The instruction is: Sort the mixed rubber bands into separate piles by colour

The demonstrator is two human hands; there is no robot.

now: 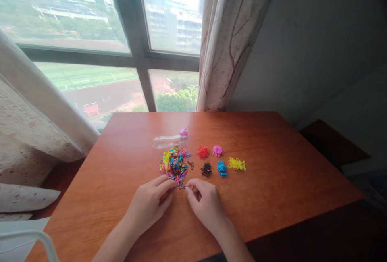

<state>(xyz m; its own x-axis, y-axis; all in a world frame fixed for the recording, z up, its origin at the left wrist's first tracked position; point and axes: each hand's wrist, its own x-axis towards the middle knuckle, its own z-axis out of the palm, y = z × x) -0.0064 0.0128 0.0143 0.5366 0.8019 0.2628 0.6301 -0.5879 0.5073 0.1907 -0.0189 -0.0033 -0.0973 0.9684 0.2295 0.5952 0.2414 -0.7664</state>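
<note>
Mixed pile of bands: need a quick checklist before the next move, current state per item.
1. Right hand has the dark band at its fingertips: ok.
2. Left hand has a hold on a band: cannot tell, fingers sit at the near edge of the mixed pile.
3. Red heap, pink heap, black heap, blue heap and yellow heap lie apart: ok.
4. No strays between mixed pile and black heap: not ok, dark loose piece there.
5. Clear plastic container free of the pile: cannot tell, lies right behind it.
</note>
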